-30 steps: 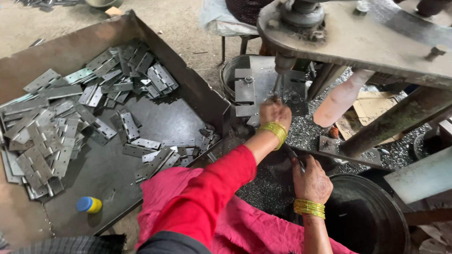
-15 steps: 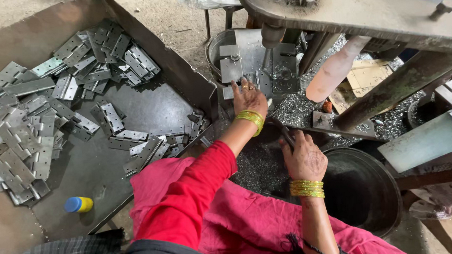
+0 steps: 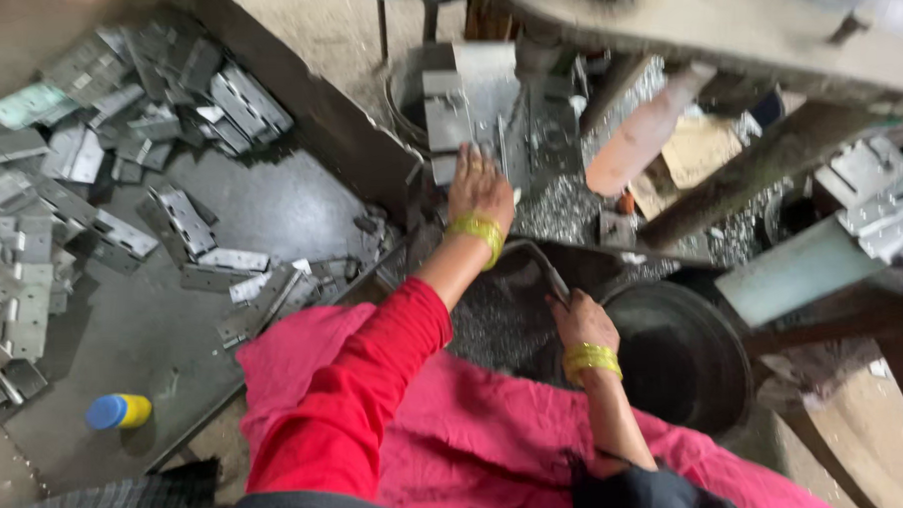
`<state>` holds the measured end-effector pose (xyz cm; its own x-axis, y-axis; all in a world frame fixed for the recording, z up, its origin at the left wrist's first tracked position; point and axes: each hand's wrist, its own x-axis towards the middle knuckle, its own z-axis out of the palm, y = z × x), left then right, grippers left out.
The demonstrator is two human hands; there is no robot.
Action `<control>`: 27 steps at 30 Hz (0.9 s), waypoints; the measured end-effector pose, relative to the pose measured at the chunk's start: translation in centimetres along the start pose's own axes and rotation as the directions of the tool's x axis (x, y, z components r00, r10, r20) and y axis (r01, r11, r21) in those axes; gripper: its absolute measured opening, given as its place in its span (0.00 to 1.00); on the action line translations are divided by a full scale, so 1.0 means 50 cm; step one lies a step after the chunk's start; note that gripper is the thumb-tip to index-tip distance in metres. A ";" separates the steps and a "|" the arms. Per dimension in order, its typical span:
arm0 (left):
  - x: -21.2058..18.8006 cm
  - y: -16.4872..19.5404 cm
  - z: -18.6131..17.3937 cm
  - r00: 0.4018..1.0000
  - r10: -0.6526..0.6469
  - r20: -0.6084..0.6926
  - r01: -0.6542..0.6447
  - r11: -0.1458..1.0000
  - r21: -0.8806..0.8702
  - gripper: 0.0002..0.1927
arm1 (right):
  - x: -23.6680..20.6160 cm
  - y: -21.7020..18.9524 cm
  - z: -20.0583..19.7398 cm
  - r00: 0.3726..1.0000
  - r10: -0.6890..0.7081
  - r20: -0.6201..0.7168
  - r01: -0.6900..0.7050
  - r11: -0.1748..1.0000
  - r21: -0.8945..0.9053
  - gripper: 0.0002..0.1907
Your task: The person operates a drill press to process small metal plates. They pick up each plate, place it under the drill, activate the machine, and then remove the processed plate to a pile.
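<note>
1. My left hand (image 3: 479, 188) is stretched out toward twelve o'clock, palm down with the fingers loosely spread, resting on the metal plates (image 3: 486, 108) that sit under the press (image 3: 663, 16). It touches them but I cannot tell whether it pinches one.

2. Those plates stand straight ahead of that hand, their long sides running from six to twelve o'clock (more or less in line with my forearm).

3. My right hand (image 3: 582, 322) is drawn back near my lap at about five o'clock from the left one, closed around a thin metal rod (image 3: 544, 266). The rod slants up toward eleven o'clock, its tip pointing toward my left wrist.

4. So the left hand is the nearer one to the plates; the right is well apart from them.

5. Just beside my right hand, at three o'clock, sits a dark round pan (image 3: 690, 361).

6. Off at nine o'clock lies a shallow tray (image 3: 307, 129) with loose hinge-like strips (image 3: 185, 218) scattered in it and a blue and yellow bottle (image 3: 119, 411) near its lower edge.
</note>
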<state>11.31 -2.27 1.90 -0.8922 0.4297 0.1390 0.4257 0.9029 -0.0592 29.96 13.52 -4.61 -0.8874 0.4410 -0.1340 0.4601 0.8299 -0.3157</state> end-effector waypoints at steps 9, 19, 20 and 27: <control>0.088 0.014 0.059 0.983 -0.178 -0.039 0.181 0.979 0.093 0.29 | -0.005 -0.021 -0.024 0.997 0.078 -0.010 -0.078 0.997 -0.021 0.32; 0.072 -0.005 -0.022 0.994 -0.103 0.036 0.099 0.989 0.107 0.28 | 0.021 -0.027 -0.063 0.994 -0.045 -0.098 0.031 0.990 -0.139 0.28; 0.081 -0.004 -0.015 0.992 -0.123 0.005 0.122 0.987 0.108 0.28 | 0.015 -0.032 -0.067 0.997 -0.015 -0.078 0.006 0.993 -0.119 0.29; 0.107 -0.013 0.038 0.986 -0.142 -0.087 0.143 0.990 0.012 0.26 | -0.023 -0.047 -0.073 0.999 0.032 -0.015 -0.033 0.998 -0.047 0.30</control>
<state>5.96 -0.56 0.80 -0.9270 0.2953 0.2313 0.2916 0.9552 -0.0508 30.01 12.31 -0.29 -0.8715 0.4729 -0.1298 0.4901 0.8300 -0.2663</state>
